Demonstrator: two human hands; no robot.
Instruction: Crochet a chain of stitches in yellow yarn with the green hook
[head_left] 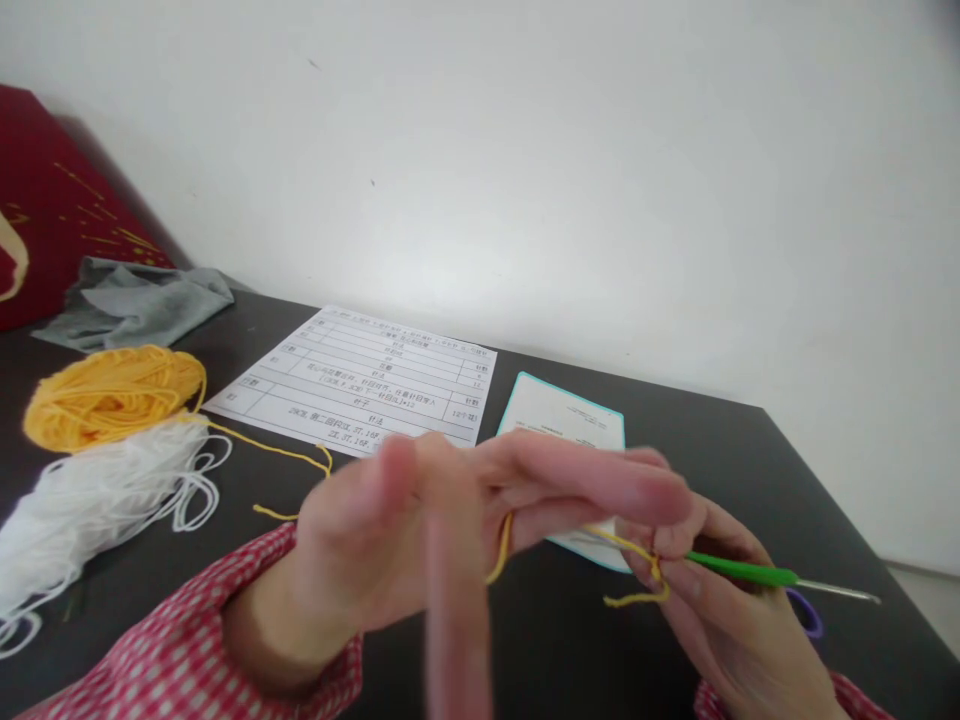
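Observation:
My left hand [390, 520] is raised at the centre, palm partly toward me, with its fingers spread; one finger, blurred, points down toward the camera. Yellow yarn [505, 545] runs between and around these fingers without being clasped. From there the strand crosses to my right hand [720, 590], which pinches it near a small knot with a short loose tail. A crochet hook [742, 570] with a green handle is held in the same hand, its metal tip pointing right. Part of the handle is hidden by the fingers.
On the dark table [697, 440] lie a yellow yarn ball [112, 395], a white yarn skein [97, 495], a printed sheet [360, 375] and a blue-edged card [562, 410]. A grey cloth [150, 300] and red bag [67, 200] sit at left. A purple loop [806, 612] shows behind my right hand.

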